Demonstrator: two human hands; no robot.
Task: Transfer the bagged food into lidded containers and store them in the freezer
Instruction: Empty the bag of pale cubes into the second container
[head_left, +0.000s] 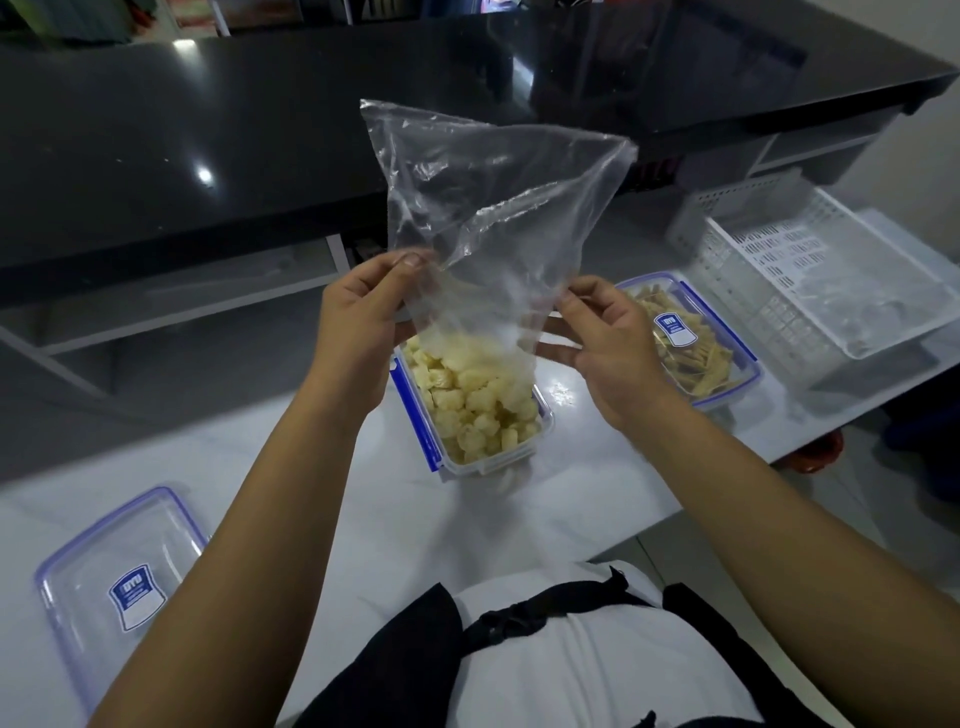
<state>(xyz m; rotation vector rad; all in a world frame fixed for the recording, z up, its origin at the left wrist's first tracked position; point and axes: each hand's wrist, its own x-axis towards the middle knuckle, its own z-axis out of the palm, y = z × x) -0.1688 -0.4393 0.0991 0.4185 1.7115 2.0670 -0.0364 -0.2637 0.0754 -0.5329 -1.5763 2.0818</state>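
Holding the clear plastic bag (483, 208) upside down, I have both hands at its mouth: my left hand (358, 332) pinches the left edge of the opening between thumb and curled fingers, and my right hand (602, 348) pinches the right edge the same way. The bag's long axis runs up and away from my fingers, its closed bottom pointing toward the black counter (208, 130), and it looks empty apart from a few pieces I cannot make out through the film. Its mouth sits directly over the open container (467, 410), which lies just below and between my 2 hands, slightly nearer the left one, and is heaped with pale yellow chunks (478, 405). I judge the pour nearly done; next this box needs its lid (119, 571), which lies flat on the white table (363, 519) well off to my left, so the left hand is the nearer one for it. A 2nd container (691, 338) by my right hand is already lidded and holds yellowish strips. Beyond it sits a white perforated basket (810, 270).
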